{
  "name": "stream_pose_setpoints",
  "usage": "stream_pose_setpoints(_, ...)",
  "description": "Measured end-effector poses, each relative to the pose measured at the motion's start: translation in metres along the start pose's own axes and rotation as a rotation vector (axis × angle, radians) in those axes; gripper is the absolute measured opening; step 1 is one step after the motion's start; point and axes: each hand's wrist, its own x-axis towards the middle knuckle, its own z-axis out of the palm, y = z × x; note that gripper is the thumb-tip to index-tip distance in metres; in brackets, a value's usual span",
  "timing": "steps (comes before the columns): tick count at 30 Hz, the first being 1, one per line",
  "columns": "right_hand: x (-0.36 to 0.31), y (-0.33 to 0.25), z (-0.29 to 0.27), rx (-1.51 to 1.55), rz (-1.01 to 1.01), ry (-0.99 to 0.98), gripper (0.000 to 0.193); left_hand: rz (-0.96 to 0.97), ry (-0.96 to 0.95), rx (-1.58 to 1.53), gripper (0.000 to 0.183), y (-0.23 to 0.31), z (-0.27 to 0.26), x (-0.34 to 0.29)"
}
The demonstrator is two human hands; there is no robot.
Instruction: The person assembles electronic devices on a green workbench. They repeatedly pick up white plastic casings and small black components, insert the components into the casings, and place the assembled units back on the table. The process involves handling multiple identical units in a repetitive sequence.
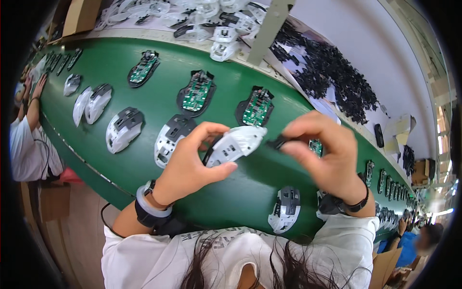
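My left hand (192, 161) holds a white computer-mouse top shell (236, 143) with black trim, lifted above the green conveyor belt (120, 58). My right hand (325, 149) pinches a small black plastic part (278, 142) right at the shell's right end. On the belt under my hands lie more white mouse shells (124, 128) (171, 137) (285, 209) and black mouse bases with green circuit boards (196, 91) (256, 107).
Further bases with boards (143, 67) and shells (91, 103) run along the belt in both directions. Behind the belt, a shelf holds a heap of white shells (202, 14) and a pile of small black parts (337, 77). Other workers sit at the left (29, 139) and at the lower right (418, 241).
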Motion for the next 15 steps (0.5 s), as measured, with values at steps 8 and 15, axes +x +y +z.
stream_pose_setpoints(8,0.019,0.008,0.051,-0.119,-0.25,-0.188,0.025,0.169,0.021,0.011,0.054,0.007,-0.005,0.004)
stream_pose_setpoints(15,0.02,0.01,0.057,-0.143,-0.273,-0.145,0.024,0.151,0.086,-0.026,0.06,0.005,-0.004,0.003)
